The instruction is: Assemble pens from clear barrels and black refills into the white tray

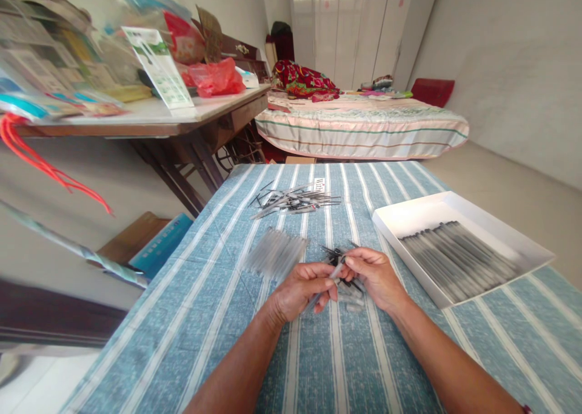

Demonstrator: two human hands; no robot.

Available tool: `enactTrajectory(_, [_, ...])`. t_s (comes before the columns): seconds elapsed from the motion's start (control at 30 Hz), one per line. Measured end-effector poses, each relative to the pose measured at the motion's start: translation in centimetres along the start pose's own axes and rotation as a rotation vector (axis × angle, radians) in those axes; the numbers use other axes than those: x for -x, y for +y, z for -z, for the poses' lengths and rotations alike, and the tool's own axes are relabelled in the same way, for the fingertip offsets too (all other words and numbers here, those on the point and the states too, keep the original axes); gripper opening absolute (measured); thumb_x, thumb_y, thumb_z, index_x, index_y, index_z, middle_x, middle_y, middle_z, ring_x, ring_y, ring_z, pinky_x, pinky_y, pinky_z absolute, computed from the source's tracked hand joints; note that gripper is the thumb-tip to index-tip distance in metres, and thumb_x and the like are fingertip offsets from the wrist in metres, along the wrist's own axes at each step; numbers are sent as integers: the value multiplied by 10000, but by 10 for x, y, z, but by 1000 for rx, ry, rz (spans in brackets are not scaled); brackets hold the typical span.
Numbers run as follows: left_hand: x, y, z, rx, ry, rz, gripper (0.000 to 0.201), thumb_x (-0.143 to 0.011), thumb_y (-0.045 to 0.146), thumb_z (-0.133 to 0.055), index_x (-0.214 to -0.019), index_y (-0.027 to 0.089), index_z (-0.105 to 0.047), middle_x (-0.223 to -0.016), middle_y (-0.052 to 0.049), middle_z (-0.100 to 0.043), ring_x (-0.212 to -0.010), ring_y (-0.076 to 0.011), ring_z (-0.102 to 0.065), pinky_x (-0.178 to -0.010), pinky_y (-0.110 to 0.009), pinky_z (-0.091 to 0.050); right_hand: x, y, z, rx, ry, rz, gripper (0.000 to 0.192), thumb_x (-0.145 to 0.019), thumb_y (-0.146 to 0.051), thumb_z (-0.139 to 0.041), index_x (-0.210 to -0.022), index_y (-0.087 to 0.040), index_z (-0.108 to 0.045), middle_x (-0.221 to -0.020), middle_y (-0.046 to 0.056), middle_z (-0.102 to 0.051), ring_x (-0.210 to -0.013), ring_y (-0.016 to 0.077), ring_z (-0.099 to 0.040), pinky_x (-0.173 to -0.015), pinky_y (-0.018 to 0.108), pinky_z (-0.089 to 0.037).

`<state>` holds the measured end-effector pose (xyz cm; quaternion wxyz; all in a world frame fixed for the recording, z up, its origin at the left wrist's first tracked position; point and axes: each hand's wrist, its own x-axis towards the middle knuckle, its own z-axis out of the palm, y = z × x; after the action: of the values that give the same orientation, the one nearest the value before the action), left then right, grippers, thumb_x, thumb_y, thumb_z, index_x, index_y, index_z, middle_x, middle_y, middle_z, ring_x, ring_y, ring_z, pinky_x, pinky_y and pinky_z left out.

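Observation:
A grey translucent pen (pixel 337 273) lies slantwise between my hands. My left hand (pixel 297 290) is closed around its barrel, thumb on top. At the pen's upper end, the fingertips of my right hand (pixel 375 274) pinch together; the small part there is mostly hidden. Just behind and under my fingers are small black pen parts (pixel 333 254) and clear pieces that look like caps (pixel 355 305). Left of them lies a row of clear pen barrels (pixel 275 253). Farther back is a loose pile of thin dark-tipped refills (pixel 295 200).
To the right, a shallow white box (pixel 448 203) holds a row of assembled-looking pens (pixel 459 259). Blue striped cloth (pixel 218 341) covers the table. A side table (pixel 204 114) with bags stands at the left, and a bed (pixel 364 126) lies beyond.

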<state>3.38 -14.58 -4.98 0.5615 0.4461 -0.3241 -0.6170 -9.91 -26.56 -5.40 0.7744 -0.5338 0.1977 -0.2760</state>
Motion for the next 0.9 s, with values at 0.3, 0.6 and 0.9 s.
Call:
enactTrajectory(0.3, [0,1,-1,21,-2,21,274,-732,300,-624,-921,103,-642,-662,-46,-627,-412,-51,-466,-355,-159,-341,1,0,-2,-7,-6,-15,136,-675,-282,-700,-719,-163,-652,-623,24,-681,-535,113,-588,-526,224,-443])
enactTrajectory(0.6, [3,1,1,50,-65,73,303,-726,282,-626,-966,98,-632,-638,-49,-636,-377,-48,-449,-344,-161,-320,1,-10,10,232,-130,30,184,-687,-324,-678,-743,-153,-638,-617,17,-664,-548,113,-594,-546,232,-471])
enactTrajectory(0.9, [4,1,2,-4,-111,92,287,-728,290,-620,-944,102,-645,-637,-46,-633,-374,-45,-440,-344,-163,-310,3,-20,19,343,-223,-34,200,-661,-331,-693,-726,-145,-654,-597,17,-660,-519,108,-594,-539,233,-488])
